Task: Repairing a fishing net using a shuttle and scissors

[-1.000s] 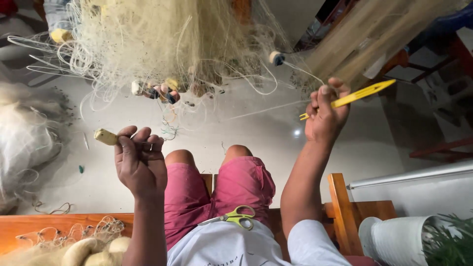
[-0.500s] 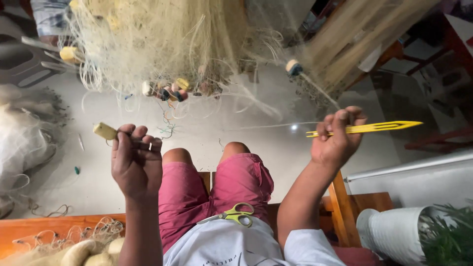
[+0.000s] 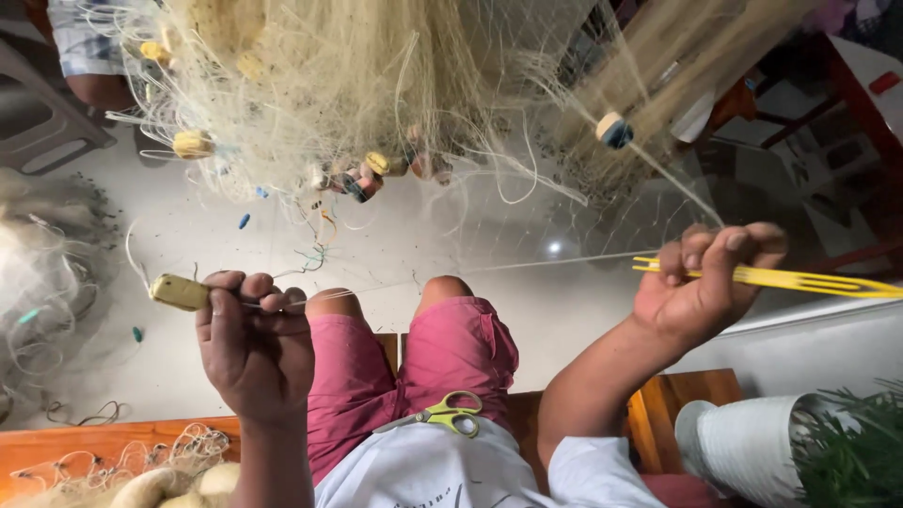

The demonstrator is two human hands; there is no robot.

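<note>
A pale fishing net with small floats hangs bunched in front of me. My left hand is closed on a net line next to a yellowish float. My right hand grips a long yellow netting needle that points to the right. A thin taut line runs between both hands. A blue and tan float hangs above my right hand. Scissors with yellow-green handles lie on my lap, over pink shorts.
I sit on a wooden bench above a pale floor. A white pot with a green plant stands at lower right. More heaped net lies at left. Another person's leg shows at upper left.
My right hand has swung the yellow needle out to the right, drawing the line taut. My left hand has stayed nearly still, holding its line by the float.
</note>
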